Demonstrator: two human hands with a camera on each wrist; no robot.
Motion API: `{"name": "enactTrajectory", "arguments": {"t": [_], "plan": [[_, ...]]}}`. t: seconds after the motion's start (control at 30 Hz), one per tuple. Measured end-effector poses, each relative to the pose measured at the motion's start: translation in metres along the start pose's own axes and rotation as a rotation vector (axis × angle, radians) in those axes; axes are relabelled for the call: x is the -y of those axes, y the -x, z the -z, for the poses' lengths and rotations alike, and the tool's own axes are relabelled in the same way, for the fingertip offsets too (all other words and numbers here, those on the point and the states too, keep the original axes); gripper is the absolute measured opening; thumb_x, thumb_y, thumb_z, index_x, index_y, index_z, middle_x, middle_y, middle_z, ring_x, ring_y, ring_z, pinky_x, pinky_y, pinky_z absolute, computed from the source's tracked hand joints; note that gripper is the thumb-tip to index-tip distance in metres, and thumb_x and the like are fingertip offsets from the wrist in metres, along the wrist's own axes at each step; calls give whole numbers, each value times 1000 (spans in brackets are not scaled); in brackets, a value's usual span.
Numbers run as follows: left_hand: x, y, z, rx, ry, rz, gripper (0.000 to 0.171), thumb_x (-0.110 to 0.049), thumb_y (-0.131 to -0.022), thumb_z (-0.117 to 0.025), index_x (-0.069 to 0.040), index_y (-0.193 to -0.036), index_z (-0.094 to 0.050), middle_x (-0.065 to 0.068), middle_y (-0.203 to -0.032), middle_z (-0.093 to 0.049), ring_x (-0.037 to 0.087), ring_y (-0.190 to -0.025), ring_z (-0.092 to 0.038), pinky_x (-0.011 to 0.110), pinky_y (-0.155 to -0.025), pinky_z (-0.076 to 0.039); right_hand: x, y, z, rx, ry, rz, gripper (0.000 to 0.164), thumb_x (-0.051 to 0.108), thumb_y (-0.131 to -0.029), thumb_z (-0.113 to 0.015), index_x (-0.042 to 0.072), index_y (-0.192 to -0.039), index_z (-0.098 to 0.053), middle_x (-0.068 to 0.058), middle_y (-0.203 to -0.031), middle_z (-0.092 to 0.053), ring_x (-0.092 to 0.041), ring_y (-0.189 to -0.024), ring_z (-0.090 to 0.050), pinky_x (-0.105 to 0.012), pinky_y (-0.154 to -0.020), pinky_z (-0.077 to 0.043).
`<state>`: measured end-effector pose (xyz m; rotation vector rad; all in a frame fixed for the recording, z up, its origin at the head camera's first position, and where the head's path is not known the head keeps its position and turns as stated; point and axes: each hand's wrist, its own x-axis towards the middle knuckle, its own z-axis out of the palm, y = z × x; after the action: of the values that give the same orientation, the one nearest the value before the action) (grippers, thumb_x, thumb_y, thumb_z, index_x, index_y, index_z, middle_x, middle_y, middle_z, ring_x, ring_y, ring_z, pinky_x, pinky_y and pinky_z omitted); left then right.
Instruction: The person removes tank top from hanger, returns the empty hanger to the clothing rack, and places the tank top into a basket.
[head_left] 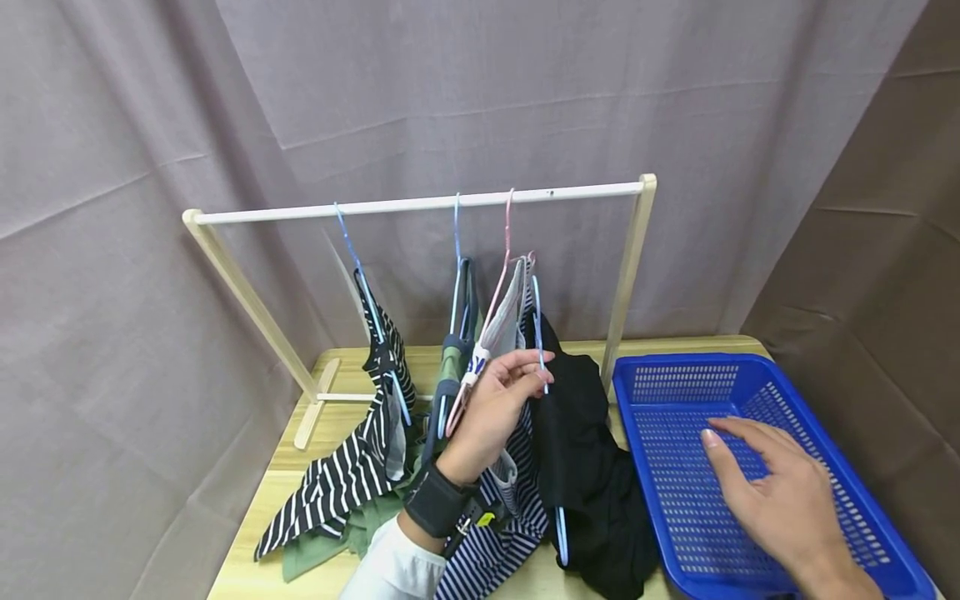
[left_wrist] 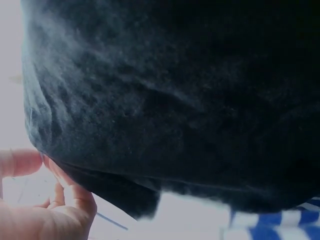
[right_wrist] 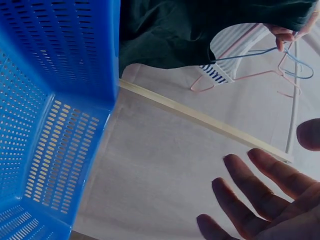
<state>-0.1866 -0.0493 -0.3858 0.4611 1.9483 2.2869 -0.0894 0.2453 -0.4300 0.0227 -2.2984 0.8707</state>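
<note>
My left hand (head_left: 491, 408) pinches a light-blue hanger (head_left: 540, 325) that carries a black garment (head_left: 596, 467). The hanger's hook stands below the rail, apart from it. In the left wrist view the black cloth (left_wrist: 150, 115) fills most of the picture, with the left fingers (left_wrist: 77, 200) at its edge. My right hand (head_left: 783, 492) hovers over the blue basket (head_left: 637, 458), thumb and fingers spread, nothing held. From the right wrist, the left hand (right_wrist: 282, 36) shows at the blue hanger's top.
A white rail (head_left: 405, 206) on wooden posts holds several hung clothes: a black-and-white striped garment (head_left: 337, 483) at left, a green one (head_left: 452, 362) mid-rail, and a grey one (head_left: 506, 312) on a pink hanger close by my left hand. Grey curtain (head_left: 480, 100) stands behind.
</note>
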Motion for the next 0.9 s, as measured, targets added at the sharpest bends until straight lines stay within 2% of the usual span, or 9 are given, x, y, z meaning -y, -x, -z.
{"name": "enactTrajectory", "arguments": {"t": [0.03,0.1,0.2,0.3,0.43,0.57,0.67,0.83,0.9], "plan": [[0,0,0,1,-4,-1,32,-5,-102,-59,8,-130,-65,-10,-92,-69,7,-91,-65,19,-84,-52,1,0,0,-8,-5,-7,24,21,-95,-79,9,-116,-81,-15,-121,-80,38,-117,-33,8,-102,-22],[1,-1,1,7,-11,-4,33,-6,-103,-59,9,-131,-64,-9,-93,-69,7,-92,-65,19,-84,-52,3,0,1,-28,-21,-31,23,19,-94,-80,9,-115,-81,9,-123,-79,37,-116,-37,8,-102,-25],[1,-1,2,14,-12,-9,33,-6,-103,-59,10,-131,-64,-9,-94,-70,6,-91,-65,19,-84,-52,5,-1,2,-69,-58,-42,21,15,-91,-83,8,-111,-83,43,-116,-64,35,-113,-43,8,-101,-29],[1,-2,3,19,-14,-6,33,-6,-103,-59,10,-131,-64,-8,-97,-71,4,-92,-65,20,-85,-52,6,-2,2,-88,-85,-25,21,10,-88,-85,7,-108,-83,58,-112,-51,33,-112,-47,8,-101,-31],[0,-2,5,34,-23,2,30,-5,-103,-60,10,-128,-65,-4,-110,-74,7,-94,-65,20,-86,-53,7,-1,2,-101,-95,-17,19,8,-88,-84,5,-107,-83,44,-112,-65,32,-111,-50,8,-101,-33],[-2,-3,5,52,-21,5,29,-5,-102,-63,11,-126,-65,-6,-110,-75,10,-94,-64,20,-85,-53,10,-2,1,-109,-103,9,15,5,-90,-81,2,-105,-83,2,-108,-83,32,-110,-51,9,-100,-34],[-3,-3,5,58,-16,5,30,-4,-101,-64,10,-127,-65,-12,-100,-73,8,-91,-64,19,-84,-52,11,-4,-1,-115,-127,65,15,1,-88,-81,-1,-103,-82,-15,-106,-82,30,-110,-53,8,-100,-36],[-4,-3,4,60,-14,1,29,-3,-101,-64,11,-127,-65,-15,-100,-73,7,-90,-64,19,-84,-53,16,-6,-4,-99,-141,106,19,1,-85,-84,2,-104,-83,2,-109,-82,29,-113,-53,7,-101,-35],[-4,-3,5,59,-18,4,28,-3,-102,-62,10,-127,-65,-10,-105,-74,8,-91,-64,20,-85,-54,19,-7,-4,-74,-141,119,20,1,-85,-85,4,-104,-83,2,-109,-81,29,-116,-52,7,-104,-33]]}}
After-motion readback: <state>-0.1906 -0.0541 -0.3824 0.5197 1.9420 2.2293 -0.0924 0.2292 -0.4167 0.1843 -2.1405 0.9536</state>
